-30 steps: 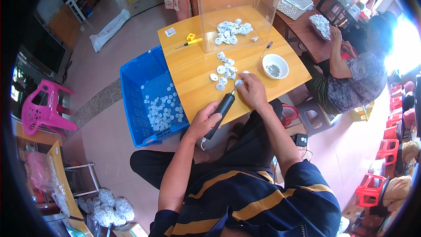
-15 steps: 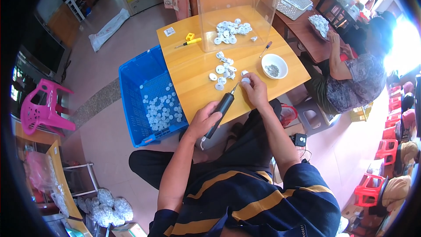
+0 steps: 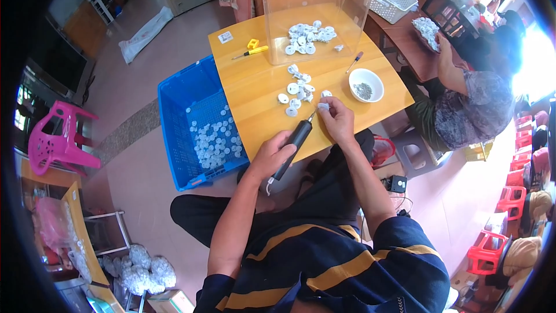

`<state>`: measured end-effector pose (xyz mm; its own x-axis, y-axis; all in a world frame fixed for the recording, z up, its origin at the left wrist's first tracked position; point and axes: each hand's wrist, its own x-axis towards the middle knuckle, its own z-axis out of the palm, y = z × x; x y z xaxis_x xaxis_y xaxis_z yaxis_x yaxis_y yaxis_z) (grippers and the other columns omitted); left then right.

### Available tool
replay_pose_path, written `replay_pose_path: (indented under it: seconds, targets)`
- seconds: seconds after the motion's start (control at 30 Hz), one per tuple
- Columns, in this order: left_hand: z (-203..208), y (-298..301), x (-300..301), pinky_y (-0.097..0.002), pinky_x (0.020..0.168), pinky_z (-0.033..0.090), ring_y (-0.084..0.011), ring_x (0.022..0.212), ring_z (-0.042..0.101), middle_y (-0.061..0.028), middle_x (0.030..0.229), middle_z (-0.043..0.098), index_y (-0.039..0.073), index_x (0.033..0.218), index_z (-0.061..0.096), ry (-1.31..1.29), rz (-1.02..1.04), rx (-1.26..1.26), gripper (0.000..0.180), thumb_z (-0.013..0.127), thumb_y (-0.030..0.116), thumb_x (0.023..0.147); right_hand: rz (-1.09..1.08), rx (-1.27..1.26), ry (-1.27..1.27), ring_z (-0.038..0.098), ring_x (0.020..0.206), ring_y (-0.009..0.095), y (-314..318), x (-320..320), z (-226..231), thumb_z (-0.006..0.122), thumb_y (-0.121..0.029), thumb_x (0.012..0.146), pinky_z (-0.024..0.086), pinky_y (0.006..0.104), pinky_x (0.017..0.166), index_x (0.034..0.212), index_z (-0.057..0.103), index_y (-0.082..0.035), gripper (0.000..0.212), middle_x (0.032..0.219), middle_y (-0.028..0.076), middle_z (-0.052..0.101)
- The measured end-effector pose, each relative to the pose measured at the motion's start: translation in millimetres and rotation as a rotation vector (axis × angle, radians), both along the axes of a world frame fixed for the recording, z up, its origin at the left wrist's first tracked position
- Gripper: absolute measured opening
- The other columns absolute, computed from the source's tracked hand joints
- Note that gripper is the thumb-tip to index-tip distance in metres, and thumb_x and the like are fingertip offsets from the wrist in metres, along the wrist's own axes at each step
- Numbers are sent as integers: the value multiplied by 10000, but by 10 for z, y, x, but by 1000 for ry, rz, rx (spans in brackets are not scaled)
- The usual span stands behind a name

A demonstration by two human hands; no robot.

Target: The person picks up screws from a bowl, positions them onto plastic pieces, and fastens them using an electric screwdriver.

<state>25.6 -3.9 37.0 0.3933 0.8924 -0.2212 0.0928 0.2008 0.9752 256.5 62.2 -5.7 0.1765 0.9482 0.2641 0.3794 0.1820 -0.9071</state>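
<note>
My left hand (image 3: pixel 272 155) is wrapped round a black electric screwdriver (image 3: pixel 293 146), its thin bit slanting up toward my right hand. Between the fingertips of my right hand (image 3: pixel 338 119) is a small white plastic part (image 3: pixel 323 106), close to the bit's tip; whether they touch I cannot tell. Another white round piece (image 3: pixel 326 94) lies just beyond those fingers. A loose cluster of white round parts (image 3: pixel 302 88) lies on the wooden table (image 3: pixel 246 93) ahead of my hands. To the right stands a white bowl (image 3: pixel 373 94) with small metal pieces in it.
A clear plastic bin (image 3: pixel 269 17) on its side holds more white parts. A yellow screwdriver (image 3: pixel 255 51) and a dark-handled one (image 3: pixel 355 62) lie nearby. Left of the table, a blue crate (image 3: pixel 168 133) contains many white discs. A person (image 3: pixel 472 104) sits at another table, right.
The white part in my right fingers has turned and now shows a different side. My view has shifted slightly. The person on the right has moved an arm.
</note>
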Motion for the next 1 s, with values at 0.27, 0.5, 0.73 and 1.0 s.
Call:
replay_pose_path:
  seconds: [0.27,0.5,0.73,1.0]
  targets:
    - [24,14,8,-284,588,528,-134,645,635,-73,849,649,-14,1264,572,22,-12,-35,359,580,145,942,-21,8,54,594,664,53,13,3,-57,734,-107,887,514,232,641,1073,701,-10,212,807,4,696]
    - [-44,14,5,-283,595,525,-136,644,634,-76,850,648,-16,1288,564,-6,6,-27,382,576,139,939,-13,22,38,609,677,51,-1,-14,-29,736,-102,889,523,229,654,1072,707,-9,207,819,6,702]
    - [-48,27,-5,-273,596,521,-128,646,626,-75,888,636,-13,1345,525,14,-22,-26,426,564,146,952,-10,24,54,601,676,42,-7,-26,-22,739,-100,891,522,226,651,1066,709,-10,199,811,-5,695]
    - [-27,31,-1,-269,601,530,-130,653,630,-85,935,644,-11,1341,531,25,-26,-44,427,566,159,950,-1,25,66,591,674,38,-12,-23,-33,737,-79,881,514,221,645,1053,712,-21,183,801,-13,686]
